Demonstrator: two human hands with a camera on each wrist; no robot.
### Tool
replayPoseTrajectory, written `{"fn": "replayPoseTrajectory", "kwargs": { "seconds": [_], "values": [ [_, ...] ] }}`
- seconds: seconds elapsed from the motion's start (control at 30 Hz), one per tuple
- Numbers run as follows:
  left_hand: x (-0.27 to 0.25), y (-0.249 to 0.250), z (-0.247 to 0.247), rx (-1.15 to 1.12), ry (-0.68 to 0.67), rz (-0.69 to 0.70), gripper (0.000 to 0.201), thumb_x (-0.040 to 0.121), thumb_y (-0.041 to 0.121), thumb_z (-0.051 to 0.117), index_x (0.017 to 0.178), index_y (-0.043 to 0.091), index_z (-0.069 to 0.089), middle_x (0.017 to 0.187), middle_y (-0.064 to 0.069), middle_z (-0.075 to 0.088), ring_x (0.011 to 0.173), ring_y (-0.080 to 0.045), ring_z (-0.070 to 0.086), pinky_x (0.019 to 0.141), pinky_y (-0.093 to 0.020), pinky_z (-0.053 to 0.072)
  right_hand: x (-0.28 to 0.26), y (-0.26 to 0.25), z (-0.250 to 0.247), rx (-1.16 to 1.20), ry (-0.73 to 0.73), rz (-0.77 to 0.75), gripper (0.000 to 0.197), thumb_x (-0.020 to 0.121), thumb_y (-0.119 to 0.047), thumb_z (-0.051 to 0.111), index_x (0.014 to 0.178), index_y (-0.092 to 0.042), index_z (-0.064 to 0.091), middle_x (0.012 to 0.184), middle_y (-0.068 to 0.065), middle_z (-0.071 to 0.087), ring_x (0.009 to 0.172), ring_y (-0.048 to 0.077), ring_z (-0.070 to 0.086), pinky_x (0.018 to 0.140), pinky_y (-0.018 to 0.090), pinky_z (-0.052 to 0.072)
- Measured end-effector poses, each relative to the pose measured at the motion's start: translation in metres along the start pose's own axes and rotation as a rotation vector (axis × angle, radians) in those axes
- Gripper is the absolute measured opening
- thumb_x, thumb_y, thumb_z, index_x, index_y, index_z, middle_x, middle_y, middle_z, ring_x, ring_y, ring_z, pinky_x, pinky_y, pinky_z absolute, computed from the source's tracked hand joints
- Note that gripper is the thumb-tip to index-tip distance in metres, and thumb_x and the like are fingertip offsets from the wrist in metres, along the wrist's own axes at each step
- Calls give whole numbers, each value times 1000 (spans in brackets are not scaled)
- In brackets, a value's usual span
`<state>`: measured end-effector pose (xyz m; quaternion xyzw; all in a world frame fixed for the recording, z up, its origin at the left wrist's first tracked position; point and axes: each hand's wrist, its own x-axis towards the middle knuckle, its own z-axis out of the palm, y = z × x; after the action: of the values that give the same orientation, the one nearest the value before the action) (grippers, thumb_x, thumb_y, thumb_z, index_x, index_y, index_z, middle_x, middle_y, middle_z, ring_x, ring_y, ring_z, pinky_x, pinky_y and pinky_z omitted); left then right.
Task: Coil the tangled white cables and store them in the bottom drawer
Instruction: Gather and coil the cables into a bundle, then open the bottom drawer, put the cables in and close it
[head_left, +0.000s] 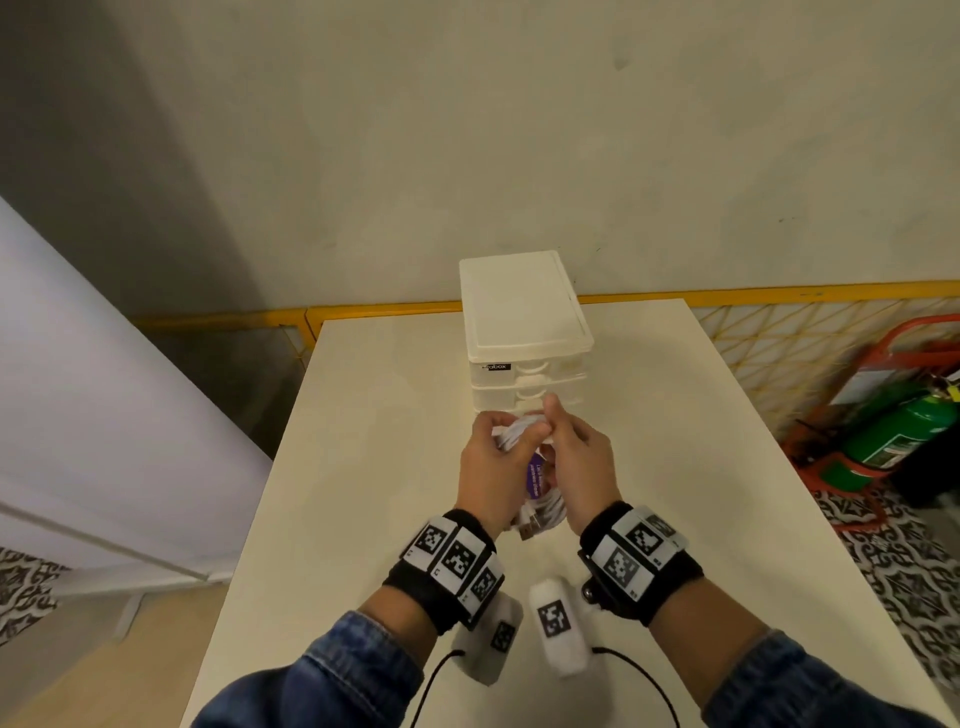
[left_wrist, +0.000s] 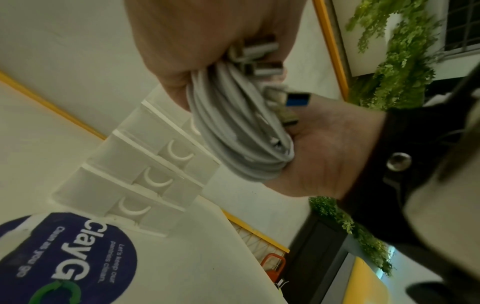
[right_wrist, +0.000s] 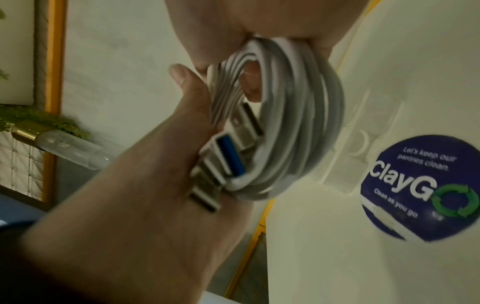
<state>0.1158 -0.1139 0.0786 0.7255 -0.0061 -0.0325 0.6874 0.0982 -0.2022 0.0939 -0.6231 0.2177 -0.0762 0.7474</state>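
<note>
White cables (right_wrist: 293, 123) coiled, held above the table.
I see the near drawer unit's bottom drawer (left_wrist: 124, 207) closed.

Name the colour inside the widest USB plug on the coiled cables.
Blue USB plug; right wrist view.

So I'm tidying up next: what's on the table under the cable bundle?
Under the white cables, a round purple sticker lies on the table. In the head view both hands hide most of it.

My left hand (head_left: 491, 467) and right hand (head_left: 576, 467) are raised side by side before me, wrists close, backs up. Both curl their fingers round the coil (right_wrist: 293, 127), my right thumb (head_left: 549, 402) standing up.
</note>
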Motion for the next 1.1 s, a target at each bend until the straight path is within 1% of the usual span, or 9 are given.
{"fn": "replayPoseTrajectory", "kwargs": {
  "seconds": [0.1, 0.27, 0.33, 0.47, 0.6, 0.73, 0.87, 1.0, 1.1],
  "values": [
    [6, 8, 11, 27, -58, -3, 24, 89, 32, 60, 97, 11, 51, 70, 0, 64, 47, -2, 60, 48, -17, 48, 16, -12, -14, -87, -17, -73, 27, 90, -34, 55, 83, -14, 72, 69, 5, 69, 50, 12, 58, 47, 23, 43],
    [22, 10, 23, -56, -144, -173, 43, 94, 44, 46, 102, 3, 58, 79, -9, 67, 68, -15, 67, 65, -28, 55, 56, -37, -52, -376, -65, -204, 19, 88, -36, 56, 98, -21, 64, 67, -6, 58, 47, 4, 51, 55, 29, 45],
    [33, 8, 24, -97, -79, -225, 40, 96, 41, 44, 99, 3, 59, 79, -9, 66, 72, -19, 65, 72, -34, 55, 73, -49, -66, -568, -124, -303, 24, 89, -36, 56, 109, -25, 61, 79, -8, 62, 63, 3, 56, 67, 27, 44],
    [57, -7, 20, -174, 60, -364, 22, 94, 22, 53, 93, 2, 62, 78, -10, 63, 70, -22, 60, 68, -33, 51, 107, -71, -82, -927, -214, -432, 41, 92, -38, 49, 131, -28, 47, 115, 10, 66, 106, 26, 60, 89, 33, 47],
    [71, -21, 26, -205, 125, -496, 10, 90, 12, 56, 90, 2, 61, 79, -11, 63, 70, -22, 60, 67, -31, 51, 139, -86, -81, -1161, -364, -434, 50, 93, -43, 42, 141, -32, 33, 123, 15, 62, 117, 30, 55, 96, 37, 45],
    [78, -32, 37, -238, 176, -580, 11, 90, 4, 52, 81, 4, 58, 74, -10, 59, 66, -22, 56, 63, -31, 47, 155, -84, -79, -1237, -472, -375, 52, 93, -49, 40, 141, -33, 32, 136, 12, 53, 123, 30, 50, 100, 37, 41],
    [85, -48, 48, -248, 217, -671, 10, 92, 3, 48, 86, 0, 55, 74, -11, 56, 66, -22, 54, 65, -31, 46, 152, -72, -82, -1194, -461, -423, 51, 93, -50, 38, 141, -34, 32, 125, 13, 62, 114, 29, 56, 94, 37, 46],
    [91, -57, 57, -239, 192, -737, 27, 97, 5, 39, 73, 5, 50, 80, -11, 54, 89, -24, 54, 90, -38, 44, 146, -65, -82, -1176, -443, -474, 52, 93, -50, 39, 141, -31, 33, 112, 14, 69, 102, 30, 62, 85, 33, 48],
    [92, -63, 59, -291, 208, -755, 26, 97, 7, 39, 74, 7, 50, 86, -9, 55, 96, -23, 52, 89, -36, 41, 146, -65, -81, -1189, -444, -465, 52, 94, -51, 37, 142, -32, 30, 118, 14, 66, 105, 31, 61, 87, 35, 48]
  ]
}}
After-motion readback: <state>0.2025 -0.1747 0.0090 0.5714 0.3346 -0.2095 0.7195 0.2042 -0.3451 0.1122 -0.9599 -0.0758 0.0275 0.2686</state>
